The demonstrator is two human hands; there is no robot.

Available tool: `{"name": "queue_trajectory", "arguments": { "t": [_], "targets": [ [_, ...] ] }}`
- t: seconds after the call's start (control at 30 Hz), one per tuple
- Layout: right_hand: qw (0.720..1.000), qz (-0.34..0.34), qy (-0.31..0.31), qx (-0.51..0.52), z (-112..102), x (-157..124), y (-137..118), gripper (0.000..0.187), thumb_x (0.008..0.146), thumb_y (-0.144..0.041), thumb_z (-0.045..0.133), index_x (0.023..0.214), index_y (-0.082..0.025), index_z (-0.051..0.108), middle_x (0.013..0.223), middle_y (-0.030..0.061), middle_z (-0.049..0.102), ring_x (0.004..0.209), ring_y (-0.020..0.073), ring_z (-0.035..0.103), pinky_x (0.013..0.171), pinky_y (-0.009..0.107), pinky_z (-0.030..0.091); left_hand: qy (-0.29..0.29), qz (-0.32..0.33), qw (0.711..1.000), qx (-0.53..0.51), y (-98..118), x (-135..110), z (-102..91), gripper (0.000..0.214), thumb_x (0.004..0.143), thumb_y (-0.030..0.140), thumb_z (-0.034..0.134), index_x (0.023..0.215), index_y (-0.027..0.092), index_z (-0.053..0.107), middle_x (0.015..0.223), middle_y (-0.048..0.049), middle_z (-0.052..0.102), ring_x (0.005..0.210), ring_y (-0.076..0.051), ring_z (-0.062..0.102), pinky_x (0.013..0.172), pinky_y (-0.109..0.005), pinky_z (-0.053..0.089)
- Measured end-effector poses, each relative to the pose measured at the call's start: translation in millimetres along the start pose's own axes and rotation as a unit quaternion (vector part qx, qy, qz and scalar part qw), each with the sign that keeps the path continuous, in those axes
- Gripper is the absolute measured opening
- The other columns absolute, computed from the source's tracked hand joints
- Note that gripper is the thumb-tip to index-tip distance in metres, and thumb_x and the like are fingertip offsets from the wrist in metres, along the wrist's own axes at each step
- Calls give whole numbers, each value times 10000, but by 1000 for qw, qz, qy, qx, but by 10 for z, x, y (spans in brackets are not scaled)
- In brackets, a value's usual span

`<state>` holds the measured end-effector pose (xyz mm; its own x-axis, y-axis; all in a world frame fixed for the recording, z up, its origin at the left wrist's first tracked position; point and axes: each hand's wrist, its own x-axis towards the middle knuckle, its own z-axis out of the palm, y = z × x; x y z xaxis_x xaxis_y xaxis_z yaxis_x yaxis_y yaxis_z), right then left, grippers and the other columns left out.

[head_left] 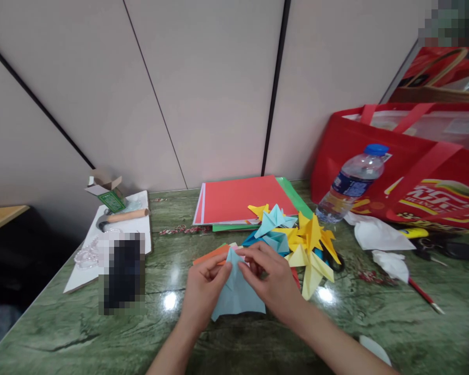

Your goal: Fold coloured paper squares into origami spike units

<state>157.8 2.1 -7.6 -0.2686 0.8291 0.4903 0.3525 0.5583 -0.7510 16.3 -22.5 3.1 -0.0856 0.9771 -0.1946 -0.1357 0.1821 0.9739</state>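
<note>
A light blue sheet of paper (236, 297), partly folded, lies on the green marble table (101, 333) in front of me. My left hand (203, 291) pinches its upper left edge with thumb and fingers. My right hand (271, 278) pinches the top fold beside it, fingers closed on the paper. Just behind my hands lies a heap of folded paper shapes: yellow ones (310, 245) and light blue ones (273, 221). An orange sheet (211, 254) peeks out under the blue paper.
A stack of red and green paper (238, 200) lies at the wall. A water bottle (352, 182) leans on a red bag (414, 161). A hammer (121, 216) and small box (105, 192) sit left. Tissues (379, 234) and scissors (441, 249) lie right.
</note>
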Motion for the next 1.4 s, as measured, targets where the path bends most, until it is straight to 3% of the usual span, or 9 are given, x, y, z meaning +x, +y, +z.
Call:
{"name": "queue_trajectory", "arguments": {
  "t": [0.3, 0.43, 0.53, 0.77, 1.0, 1.23, 1.4],
  "targets": [
    [998, -53, -22, 20, -8, -2, 15, 298, 812, -149, 487, 1086, -207, 585, 779, 40, 518, 556, 116, 481, 525, 246, 433, -1, 20, 1000, 17, 30, -19, 11, 318, 678, 284, 667, 979, 182, 692, 721, -42, 735, 635, -176, 649, 550, -221, 492],
    [995, -63, -58, 53, -42, 20, -39, 317, 866, -200, 428, 1151, -227, 565, 824, 57, 527, 704, 151, 526, 631, 272, 466, 12, 27, 1000, 8, -6, 5, -33, 320, 676, 272, 676, 977, 166, 689, 746, -51, 738, 622, -159, 643, 547, -208, 493],
    [992, -46, -91, 74, -56, 29, -71, 351, 890, -189, 376, 1201, -236, 530, 833, 56, 523, 794, 162, 524, 727, 295, 463, 14, 8, 1000, -22, -7, 10, -48, 319, 670, 270, 684, 971, 163, 689, 720, -51, 735, 555, -130, 629, 502, -186, 483],
    [990, -10, -97, 105, -36, 24, -31, 329, 870, -215, 439, 1181, -233, 547, 857, 53, 551, 802, 161, 528, 722, 291, 449, 7, -10, 999, -48, 40, 9, -42, 359, 644, 269, 707, 982, 152, 680, 700, -61, 733, 539, -135, 634, 488, -190, 494],
    [986, 54, -85, 133, -28, 30, -26, 325, 766, -229, 592, 1090, -219, 607, 804, 27, 532, 623, 122, 504, 539, 238, 429, -15, 4, 1000, -23, 59, 1, -55, 307, 697, 266, 659, 986, 165, 679, 738, -59, 739, 577, -147, 656, 536, -203, 510],
    [970, 99, -78, 209, -15, 43, -38, 240, 826, -273, 508, 1014, -214, 645, 806, 40, 534, 690, 134, 522, 511, 215, 432, 14, 35, 999, 27, 65, 10, -72, 279, 674, 225, 669, 946, 166, 694, 754, -52, 740, 652, -170, 670, 541, -193, 499],
    [958, 127, -92, 240, 9, 28, -17, 270, 793, -273, 554, 1047, -221, 631, 838, 39, 522, 694, 131, 521, 487, 202, 447, 3, 49, 997, 67, 64, 0, -69, 250, 704, 223, 639, 944, 186, 700, 783, -37, 741, 707, -173, 669, 595, -201, 497]
  ]
}}
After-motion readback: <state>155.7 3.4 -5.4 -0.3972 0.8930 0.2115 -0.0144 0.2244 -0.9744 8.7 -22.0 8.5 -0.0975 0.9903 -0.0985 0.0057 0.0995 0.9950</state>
